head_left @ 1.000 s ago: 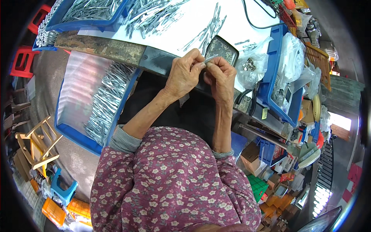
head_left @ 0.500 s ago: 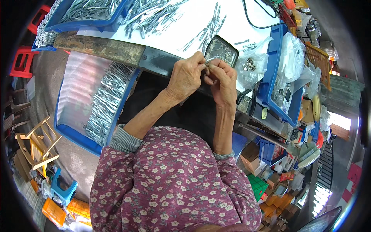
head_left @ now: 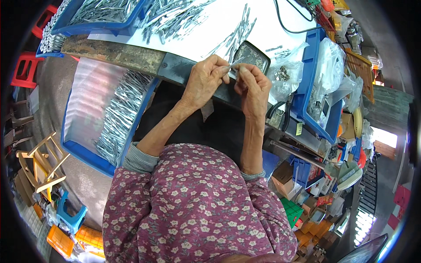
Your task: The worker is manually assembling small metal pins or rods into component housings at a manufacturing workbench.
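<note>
Both hands meet over the worktable's front edge. My left hand (head_left: 202,84) is closed in a pinch, its thumb and forefinger on a small thin silvery metal piece (head_left: 231,66). From the other side my right hand (head_left: 254,87) pinches at the same piece, its other fingers curled in. Fingertips hide much of the piece, so its exact kind cannot be made out. Just beyond the hands lies a small dark tray (head_left: 269,62) with tiny bits in it. Slim metal strips (head_left: 241,31) lie loose on the white tabletop beside it.
A larger heap of metal strips (head_left: 169,22) lies at the far left, by a blue bin (head_left: 127,26) of more. Another blue bin (head_left: 85,158) stands lower left. To the right are a clear bag (head_left: 294,81) with small parts and a blue crate (head_left: 300,98) holding plastic bags.
My left hand has shifted slightly left, and the fingertips of the two hands are a little farther apart. The right fingers have re-set around the small piece.
</note>
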A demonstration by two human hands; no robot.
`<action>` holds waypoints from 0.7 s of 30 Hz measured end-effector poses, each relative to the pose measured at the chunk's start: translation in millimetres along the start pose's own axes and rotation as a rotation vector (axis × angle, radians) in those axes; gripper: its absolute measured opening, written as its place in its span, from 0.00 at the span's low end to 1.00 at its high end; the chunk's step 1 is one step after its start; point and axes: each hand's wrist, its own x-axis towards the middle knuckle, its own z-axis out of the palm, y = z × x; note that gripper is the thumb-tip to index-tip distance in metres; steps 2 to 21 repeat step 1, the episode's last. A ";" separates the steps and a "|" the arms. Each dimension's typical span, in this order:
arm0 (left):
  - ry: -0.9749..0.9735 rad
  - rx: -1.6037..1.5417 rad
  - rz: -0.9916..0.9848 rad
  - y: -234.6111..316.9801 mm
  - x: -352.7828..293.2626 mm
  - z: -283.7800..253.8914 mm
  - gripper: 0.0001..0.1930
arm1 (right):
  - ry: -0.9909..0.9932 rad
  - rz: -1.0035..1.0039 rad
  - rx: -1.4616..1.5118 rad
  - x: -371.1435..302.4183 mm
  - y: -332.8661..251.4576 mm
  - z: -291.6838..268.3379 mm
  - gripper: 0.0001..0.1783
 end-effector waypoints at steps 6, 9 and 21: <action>-0.008 0.027 -0.019 2.7 -0.3 -1.1 0.04 | 0.032 -0.009 0.007 2.1 0.1 1.0 0.11; -0.008 0.027 -0.019 2.7 -0.3 -1.1 0.04 | 0.032 -0.009 0.007 2.1 0.1 1.0 0.11; -0.008 0.027 -0.019 2.7 -0.3 -1.1 0.04 | 0.032 -0.009 0.007 2.1 0.1 1.0 0.11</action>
